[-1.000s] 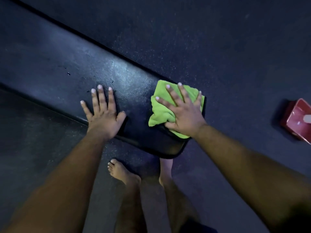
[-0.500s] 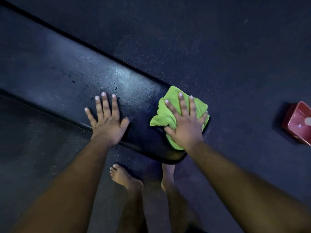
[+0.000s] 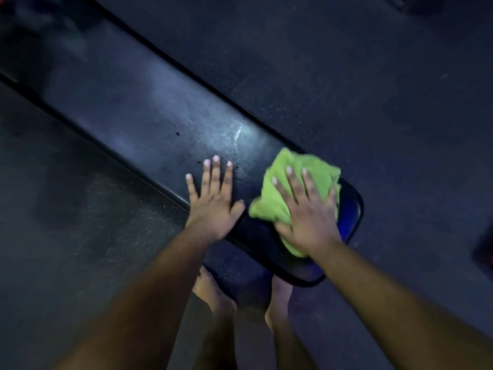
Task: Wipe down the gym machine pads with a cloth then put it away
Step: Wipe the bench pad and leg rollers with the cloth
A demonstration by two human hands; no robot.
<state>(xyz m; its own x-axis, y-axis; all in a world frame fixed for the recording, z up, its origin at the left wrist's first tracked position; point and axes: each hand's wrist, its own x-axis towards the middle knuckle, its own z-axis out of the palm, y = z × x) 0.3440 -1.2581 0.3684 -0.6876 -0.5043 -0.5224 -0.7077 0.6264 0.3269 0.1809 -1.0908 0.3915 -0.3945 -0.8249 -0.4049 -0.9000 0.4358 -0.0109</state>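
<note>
I'm seeing 1 green cloth (image 3: 314, 182), bunched, lying on the near rounded end of 1 long black pad (image 3: 149, 113). My right hand (image 3: 306, 212) is pressing flat on top of it, fingers (image 3: 292, 188) straight and spread fairly wide, not curled round it; cloth is poking out beyond the fingertips and to the thumb side. Frame is blurring a bit there. My left hand (image 3: 213, 201) is resting palm-down on the bare pad just beside the cloth, w/ fingers straight, slightly fanned, holding nothing; thumb tip is lying near the cloth's edge, can't tell if touching. 2 bare feet (image 3: 213, 295) are showing below the wrists on the dark speckled floor (image 3: 373, 89).
</note>
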